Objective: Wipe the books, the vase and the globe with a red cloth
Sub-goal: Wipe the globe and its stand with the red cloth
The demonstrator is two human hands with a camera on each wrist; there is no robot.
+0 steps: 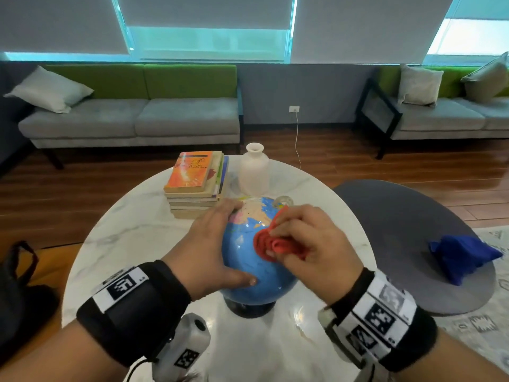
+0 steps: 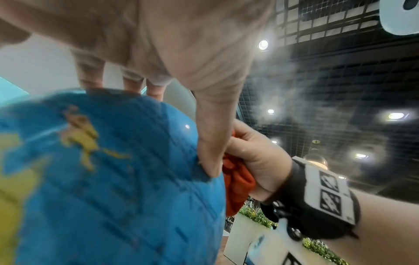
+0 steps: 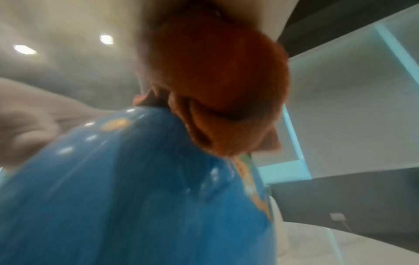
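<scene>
**Wiping the globe: keep the wad tight and let the other hand do the turning**

Bunching the red cloth (image 1: 278,244) the way you have it is fine. Your right hand (image 1: 311,238) has its fingers curled round the wad and is pressing it against the upper right of the globe (image 1: 248,260), about where the blue ocean meets the land. A loose corner sticks up past your fingertips, so tuck it in if you can, or it'll just flap instead of cleaning.

Your left hand (image 1: 212,244) isn't gripping anything. The fingers lie fairly straight over the top left of the ball and the thumb is spread low on the front, so it's bracing. Good setup, I'd say: hold the sphere steady with that palm while the cloth rubs, then use it to roll a fresh patch round toward the cloth.

The glossy surface will probably show streaks, so go for overlapping strokes and light pressure. The globe sits on its dark base (image 1: 250,308) near the front of the marble table (image 1: 132,230), so don't shove sideways.

Behind it, the books (image 1: 197,183) are stacked and the white vase (image 1: 254,170) stands just beside them, both close. Keep your elbow swing small so the vase doesn't get clipped.
</scene>
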